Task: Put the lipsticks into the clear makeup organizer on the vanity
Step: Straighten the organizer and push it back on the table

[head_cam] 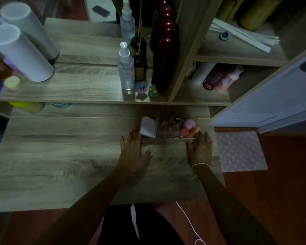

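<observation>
The clear makeup organizer (193, 137) stands at the back right of the wooden vanity top (69, 156). Several lipsticks (168, 121) stand in its left compartments; a pink sponge (189, 123), an orange sponge (184, 132) and an orange stick (194, 131) fill the right side. A white compact case (147, 129) leans against its left end. My left hand (133, 152) lies flat on the wood just below the case, fingers apart, holding nothing. My right hand (200, 151) rests open at the organizer's front right corner, fingertips close to its wall.
A raised shelf (78, 89) behind carries a spray bottle (125, 71), a brown bottle (140, 68), a dark red bottle (164, 62), two small figurines (147, 89) and white cylinders (23, 53). A side cubby holds bottles (217, 78). A pink mat (240, 151) lies on the floor right.
</observation>
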The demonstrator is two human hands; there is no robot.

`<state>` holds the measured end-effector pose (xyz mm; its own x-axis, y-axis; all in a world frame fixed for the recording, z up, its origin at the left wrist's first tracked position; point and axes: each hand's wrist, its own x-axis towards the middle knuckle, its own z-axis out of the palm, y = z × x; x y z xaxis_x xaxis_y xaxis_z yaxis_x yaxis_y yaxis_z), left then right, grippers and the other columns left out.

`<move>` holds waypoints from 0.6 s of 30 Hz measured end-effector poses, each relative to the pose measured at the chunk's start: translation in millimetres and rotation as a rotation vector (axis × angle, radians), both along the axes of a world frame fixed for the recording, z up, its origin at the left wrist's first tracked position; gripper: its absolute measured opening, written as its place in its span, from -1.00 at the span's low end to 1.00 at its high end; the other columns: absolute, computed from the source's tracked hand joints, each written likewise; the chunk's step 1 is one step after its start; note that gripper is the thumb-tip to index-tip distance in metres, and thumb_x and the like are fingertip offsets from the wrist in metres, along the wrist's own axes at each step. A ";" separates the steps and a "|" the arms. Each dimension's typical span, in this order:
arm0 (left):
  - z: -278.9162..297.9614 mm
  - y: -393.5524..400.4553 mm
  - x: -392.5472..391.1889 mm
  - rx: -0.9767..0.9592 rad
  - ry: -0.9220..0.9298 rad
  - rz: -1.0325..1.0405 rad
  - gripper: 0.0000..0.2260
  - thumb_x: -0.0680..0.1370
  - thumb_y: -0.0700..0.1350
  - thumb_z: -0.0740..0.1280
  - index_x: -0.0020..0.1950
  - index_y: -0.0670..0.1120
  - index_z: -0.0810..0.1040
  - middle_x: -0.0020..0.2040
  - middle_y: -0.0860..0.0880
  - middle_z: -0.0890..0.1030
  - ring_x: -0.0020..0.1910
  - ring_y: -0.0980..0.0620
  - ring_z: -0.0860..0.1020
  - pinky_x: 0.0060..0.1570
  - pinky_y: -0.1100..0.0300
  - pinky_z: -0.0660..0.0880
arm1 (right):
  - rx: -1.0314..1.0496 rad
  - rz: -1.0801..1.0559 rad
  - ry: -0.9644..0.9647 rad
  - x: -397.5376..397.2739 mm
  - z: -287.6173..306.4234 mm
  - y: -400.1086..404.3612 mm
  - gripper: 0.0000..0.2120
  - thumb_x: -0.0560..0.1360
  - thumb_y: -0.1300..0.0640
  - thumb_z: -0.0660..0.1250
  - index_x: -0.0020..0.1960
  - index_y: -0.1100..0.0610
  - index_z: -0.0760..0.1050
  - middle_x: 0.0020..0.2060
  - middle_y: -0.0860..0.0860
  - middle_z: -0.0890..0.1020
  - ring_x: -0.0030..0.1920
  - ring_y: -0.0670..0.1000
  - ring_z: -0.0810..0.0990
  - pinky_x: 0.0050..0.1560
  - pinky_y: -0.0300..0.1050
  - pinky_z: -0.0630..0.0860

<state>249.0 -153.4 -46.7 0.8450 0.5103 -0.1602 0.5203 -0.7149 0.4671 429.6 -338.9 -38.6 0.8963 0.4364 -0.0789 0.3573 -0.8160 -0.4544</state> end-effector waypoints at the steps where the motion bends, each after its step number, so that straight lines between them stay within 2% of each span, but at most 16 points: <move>1: -0.5 0.3 -0.2 0.006 0.007 -0.004 -0.31 0.53 0.29 0.05 0.51 -0.08 -0.03 0.54 -0.14 0.10 0.52 -0.07 -0.05 0.40 -0.33 -0.15 | -0.003 -0.001 -0.001 0.1 -1.1 0.0 -0.44 0.53 -0.10 0.24 0.44 0.12 0.23 0.48 0.21 0.24 0.52 0.14 0.09 0.51 0.08 -0.03; 6: 3.0 -3.9 -3.1 0.044 0.033 0.000 -0.31 0.54 0.27 0.02 0.51 -0.12 -0.04 0.53 -0.19 0.10 0.51 -0.11 -0.02 0.42 -0.29 -0.14 | -0.006 -0.008 -0.034 -9.5 -1.7 2.2 -0.40 0.54 -0.08 0.23 0.46 0.20 0.19 0.46 0.22 0.28 0.51 0.15 0.13 0.51 0.15 0.06; 9: 2.8 -19.1 -13.8 0.126 0.040 0.012 -0.30 0.55 0.25 -0.01 0.51 -0.18 -0.10 0.53 -0.21 0.05 0.51 -0.08 -0.06 0.44 -0.25 -0.12 | -0.024 0.017 -0.063 -26.9 -2.3 1.3 -0.35 0.57 -0.11 0.15 0.51 0.21 0.05 0.50 0.21 0.19 0.51 0.15 0.12 0.49 0.17 0.11; 12: -3.2 -37.0 -25.4 0.178 0.092 -0.071 -0.29 0.55 0.25 -0.05 0.50 -0.18 -0.15 0.54 -0.20 -0.01 0.51 -0.08 -0.13 0.44 -0.21 -0.14 | -0.097 0.088 -0.063 -42.5 -7.0 -4.5 -0.33 0.58 -0.15 0.06 0.53 0.19 -0.06 0.53 0.20 0.09 0.53 0.15 0.04 0.50 0.18 0.07; 15: -7.1 -43.3 -27.3 0.223 0.168 -0.114 -0.32 0.56 0.26 -0.10 0.50 -0.18 -0.10 0.54 -0.18 -0.01 0.51 -0.09 -0.14 0.43 -0.18 -0.22 | -0.157 0.112 -0.032 -47.8 -10.7 -9.5 -0.33 0.58 -0.16 0.02 0.52 0.20 -0.08 0.53 0.20 0.07 0.53 0.16 0.00 0.51 0.18 0.02; 18: -5.4 -44.5 -24.9 0.228 0.191 -0.099 -0.30 0.55 0.26 -0.02 0.50 -0.19 -0.06 0.54 -0.18 0.00 0.51 -0.10 -0.12 0.43 -0.19 -0.23 | -0.188 0.118 -0.030 -47.1 -10.2 -11.2 -0.32 0.58 -0.16 0.04 0.52 0.21 -0.07 0.53 0.19 0.06 0.53 0.16 -0.03 0.51 0.19 0.01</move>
